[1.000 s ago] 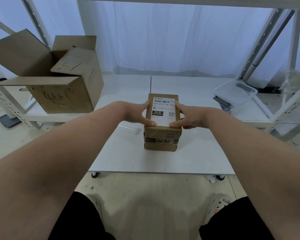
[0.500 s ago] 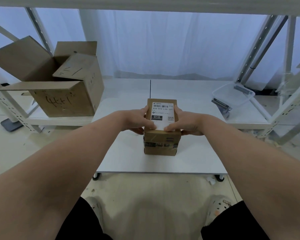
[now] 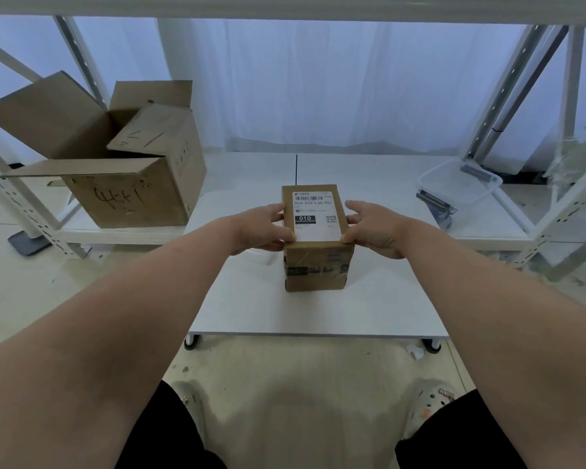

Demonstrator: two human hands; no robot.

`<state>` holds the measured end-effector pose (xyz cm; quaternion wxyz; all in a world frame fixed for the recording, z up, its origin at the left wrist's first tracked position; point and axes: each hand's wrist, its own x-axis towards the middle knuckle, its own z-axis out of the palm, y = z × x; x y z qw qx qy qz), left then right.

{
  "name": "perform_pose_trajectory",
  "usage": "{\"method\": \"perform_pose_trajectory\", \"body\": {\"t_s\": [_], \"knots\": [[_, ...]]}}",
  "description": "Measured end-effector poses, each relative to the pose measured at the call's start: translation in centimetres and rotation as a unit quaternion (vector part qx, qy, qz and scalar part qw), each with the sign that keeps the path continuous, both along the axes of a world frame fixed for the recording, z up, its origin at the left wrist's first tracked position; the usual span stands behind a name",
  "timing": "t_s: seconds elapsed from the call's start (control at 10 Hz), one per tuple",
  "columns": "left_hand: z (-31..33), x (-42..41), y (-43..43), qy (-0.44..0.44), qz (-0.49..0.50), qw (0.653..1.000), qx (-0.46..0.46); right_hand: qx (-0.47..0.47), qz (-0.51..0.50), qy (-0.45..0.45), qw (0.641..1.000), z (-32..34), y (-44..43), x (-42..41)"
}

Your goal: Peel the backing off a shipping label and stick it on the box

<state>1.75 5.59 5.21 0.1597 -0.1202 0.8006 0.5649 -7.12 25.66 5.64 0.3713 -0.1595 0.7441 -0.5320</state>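
Note:
A small brown cardboard box (image 3: 315, 269) stands on a low white table (image 3: 318, 313). A white shipping label (image 3: 315, 214) with a barcode and "010" lies flat on the box's top. My left hand (image 3: 261, 228) rests against the box's left side, with its thumb at the label's near-left corner. My right hand (image 3: 376, 231) is at the right side with fingers spread and mostly off the box, its thumb touching the near-right corner. A pale sheet (image 3: 261, 260), possibly the backing, lies on the table under my left hand.
A large open cardboard box (image 3: 129, 198) sits on the low shelf at the left. A clear plastic tub (image 3: 460, 184) with dark clips beside it is at the right. White metal rack posts (image 3: 569, 204) stand on both sides. My feet are below the table's front edge.
My thumbs have slid outward from the label's near edge to its corners. My right fingers have spread away from the box. The view has shifted slightly.

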Motion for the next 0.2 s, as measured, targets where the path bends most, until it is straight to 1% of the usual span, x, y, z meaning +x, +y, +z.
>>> {"method": "perform_pose_trajectory", "body": {"t_s": [0.1,0.2], "knots": [[0.18,0.12,0.56,0.016,0.005,0.998,-0.066,0.058,-0.027,0.040,0.997,-0.12,-0.44,0.34],[0.83,-0.84,0.81,0.065,0.083,0.977,-0.187,0.128,-0.106,0.176,0.970,-0.05,-0.72,0.22]]}}
